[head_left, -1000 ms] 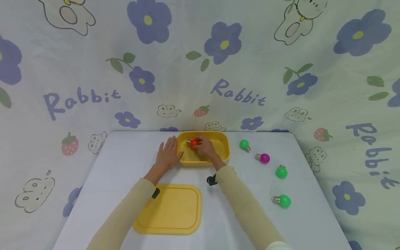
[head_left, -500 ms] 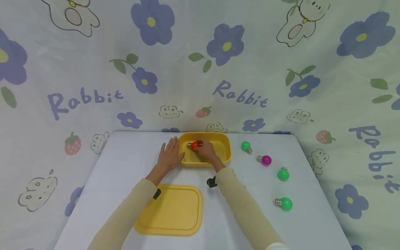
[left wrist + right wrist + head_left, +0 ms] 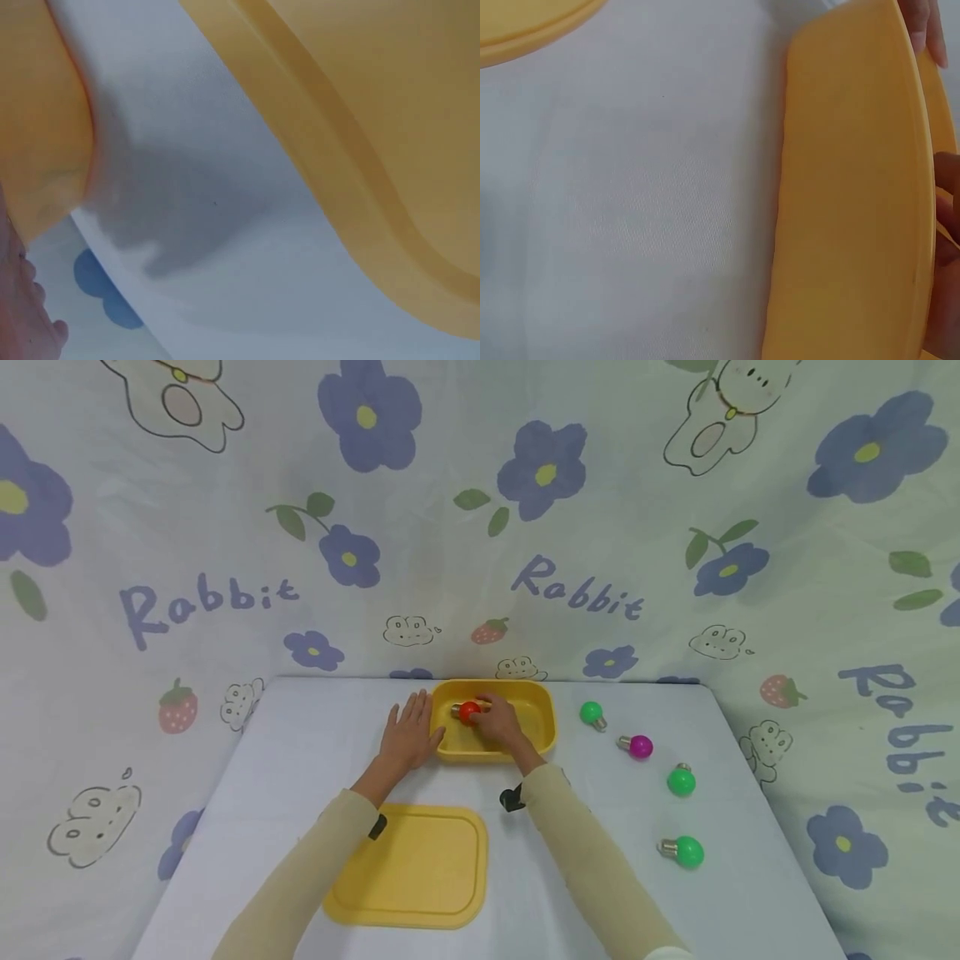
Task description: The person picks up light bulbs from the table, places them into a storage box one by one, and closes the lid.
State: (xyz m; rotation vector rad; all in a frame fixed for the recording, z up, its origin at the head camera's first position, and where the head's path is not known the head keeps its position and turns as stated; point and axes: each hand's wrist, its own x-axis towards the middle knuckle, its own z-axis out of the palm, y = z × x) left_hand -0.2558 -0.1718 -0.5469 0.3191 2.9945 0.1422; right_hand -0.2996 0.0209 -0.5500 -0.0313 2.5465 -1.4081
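A yellow plastic box (image 3: 474,757) stands at the back of the table. My right hand (image 3: 498,723) reaches into it and holds a red light bulb (image 3: 469,713) by its round end, the metal base pointing left. In the right wrist view the box's wall (image 3: 847,187) hides the bulb, and only part of the right hand (image 3: 946,255) shows past the rim. Against the box's left side rests my left hand (image 3: 406,741), its fingers straight and pointing away. Part of the left hand (image 3: 26,322) appears at the lower left in the left wrist view.
A flat yellow lid (image 3: 416,868) lies in front of the box, partly under the left forearm. Along the right side are a magenta bulb (image 3: 641,747) and three green bulbs, the nearest green bulb (image 3: 688,852) lying closest to the front. A patterned cloth (image 3: 450,568) hangs behind.
The whole head view has shifted slightly. Both hands keep their places at the box, and the right hand still holds the red bulb inside it.
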